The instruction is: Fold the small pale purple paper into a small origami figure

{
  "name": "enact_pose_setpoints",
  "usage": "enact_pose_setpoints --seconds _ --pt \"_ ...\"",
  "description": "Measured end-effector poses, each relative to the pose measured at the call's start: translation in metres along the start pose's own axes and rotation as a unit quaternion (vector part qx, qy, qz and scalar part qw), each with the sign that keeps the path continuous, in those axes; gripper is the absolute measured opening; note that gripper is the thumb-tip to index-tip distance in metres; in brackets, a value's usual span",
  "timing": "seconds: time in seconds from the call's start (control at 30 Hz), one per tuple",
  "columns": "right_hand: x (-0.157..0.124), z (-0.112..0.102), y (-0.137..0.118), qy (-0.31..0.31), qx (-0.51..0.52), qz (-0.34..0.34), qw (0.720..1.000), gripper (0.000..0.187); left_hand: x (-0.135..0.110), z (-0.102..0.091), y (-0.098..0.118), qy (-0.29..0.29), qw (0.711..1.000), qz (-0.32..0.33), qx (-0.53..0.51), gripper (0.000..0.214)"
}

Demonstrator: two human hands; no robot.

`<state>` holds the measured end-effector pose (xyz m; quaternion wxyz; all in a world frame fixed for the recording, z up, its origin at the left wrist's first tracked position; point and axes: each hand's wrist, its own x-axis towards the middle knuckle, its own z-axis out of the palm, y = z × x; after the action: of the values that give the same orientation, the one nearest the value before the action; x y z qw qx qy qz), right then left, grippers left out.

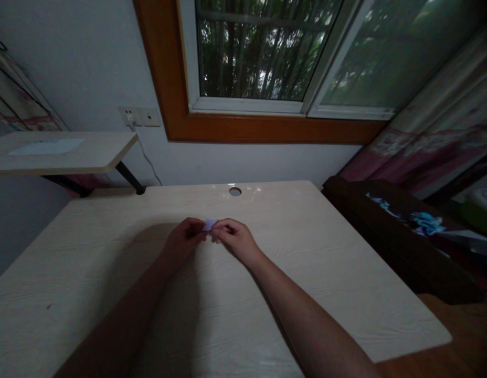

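A small pale-lilac piece of paper [209,224] is held between my two hands over the far half of the table. My left hand [185,236] pinches its left edge between thumb and fingers. On the other side, my right hand [236,236] grips the right edge in the same way. Fingertips cover both ends of the paper, so its full outline and any folds cannot be made out. Both forearms reach in from the bottom of the view.
Beneath my hands lies a pale wood-grain table [306,273] with a round cable hole [235,191] near its back edge. A raised shelf [121,144] on black legs stands at the left, bearing a paper sheet [46,146]. Dark furniture [385,226] adjoins the right side.
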<state>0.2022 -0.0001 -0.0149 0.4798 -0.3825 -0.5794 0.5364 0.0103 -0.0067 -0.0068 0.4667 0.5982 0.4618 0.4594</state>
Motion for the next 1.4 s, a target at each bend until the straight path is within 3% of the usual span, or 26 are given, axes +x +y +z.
enact_pose_setpoints --seconds 0.33,0.5,0.77,1.4 --pt "-0.001 0.001 -0.007 0.004 -0.012 0.012 1.0 0.023 -0.001 -0.003 0.001 0.001 0.994 -0.007 0.107 0.023" --pt "0.0 0.002 -0.007 0.03 -0.027 -0.002 0.999 0.024 -0.001 -0.002 0.007 0.018 0.996 -0.017 0.09 0.023" --pt "0.0 -0.001 -0.009 0.026 -0.108 -0.042 0.993 0.02 -0.001 -0.002 0.007 -0.004 0.995 -0.02 0.094 0.026" --pt "0.001 -0.002 -0.001 0.04 -0.03 0.003 0.999 0.018 -0.003 -0.001 0.011 -0.044 0.995 -0.039 0.075 0.03"
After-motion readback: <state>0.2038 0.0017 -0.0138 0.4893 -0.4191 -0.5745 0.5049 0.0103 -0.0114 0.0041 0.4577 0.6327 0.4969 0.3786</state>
